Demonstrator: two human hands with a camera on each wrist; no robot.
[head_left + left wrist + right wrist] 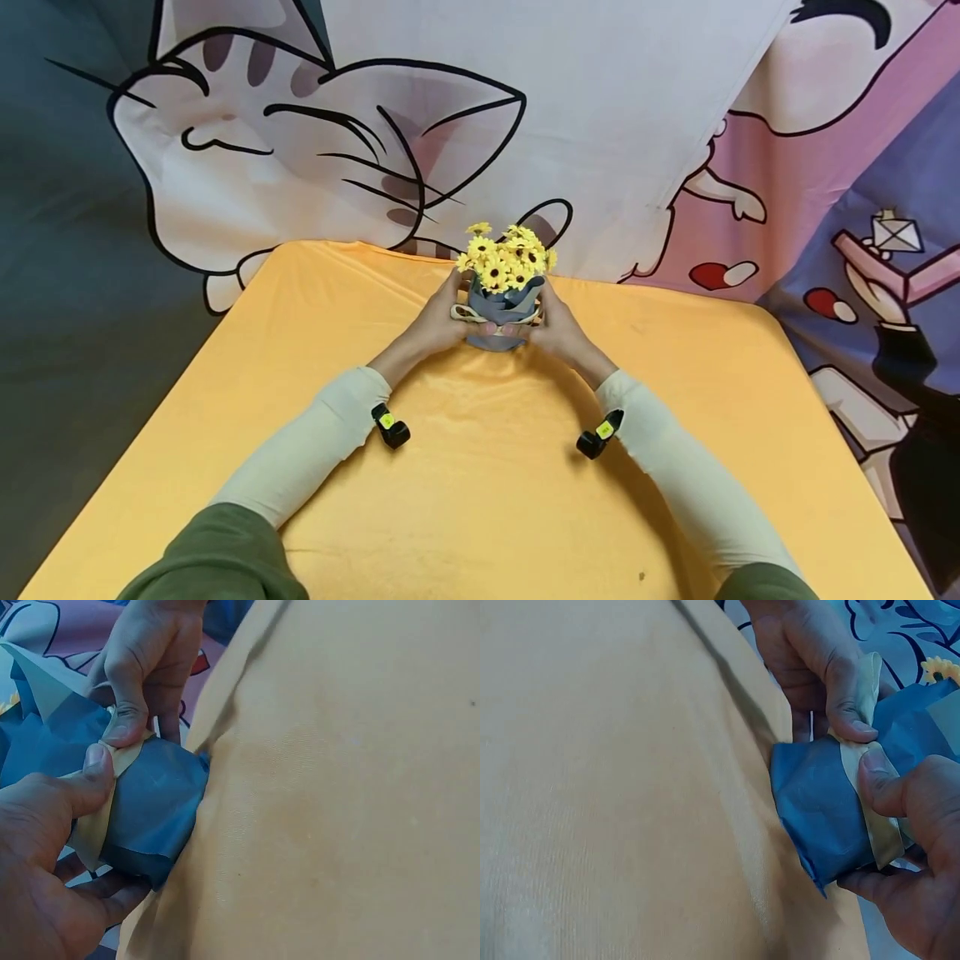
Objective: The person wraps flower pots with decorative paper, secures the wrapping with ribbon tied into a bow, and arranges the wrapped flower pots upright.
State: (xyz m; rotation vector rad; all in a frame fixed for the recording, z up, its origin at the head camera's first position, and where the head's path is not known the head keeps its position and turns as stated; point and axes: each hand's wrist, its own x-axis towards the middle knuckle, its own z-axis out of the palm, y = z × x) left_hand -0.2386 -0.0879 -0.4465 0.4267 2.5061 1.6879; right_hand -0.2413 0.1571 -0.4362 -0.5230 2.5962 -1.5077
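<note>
A small flower pot (501, 310) wrapped in blue-grey paper stands near the far edge of the table, full of yellow daisy-like flowers (504, 260) with dark centres. A cream ribbon (96, 825) circles the wrapping and forms a loop at the side. My left hand (441, 315) grips the pot from the left, its thumb pressing the ribbon at the front. From the other side my right hand (553, 321) holds it the same way, the two thumbs almost meeting on the ribbon (881, 832). Both hands' fingers curl behind the blue wrapping (817, 810), partly hidden.
An orange-yellow cloth (480, 483) covers the table. Behind it hangs a backdrop (600, 125) printed with a cartoon cat and other figures, close to the table's far edge. Small black cameras (392, 427) sit on both wrists over pale sleeves.
</note>
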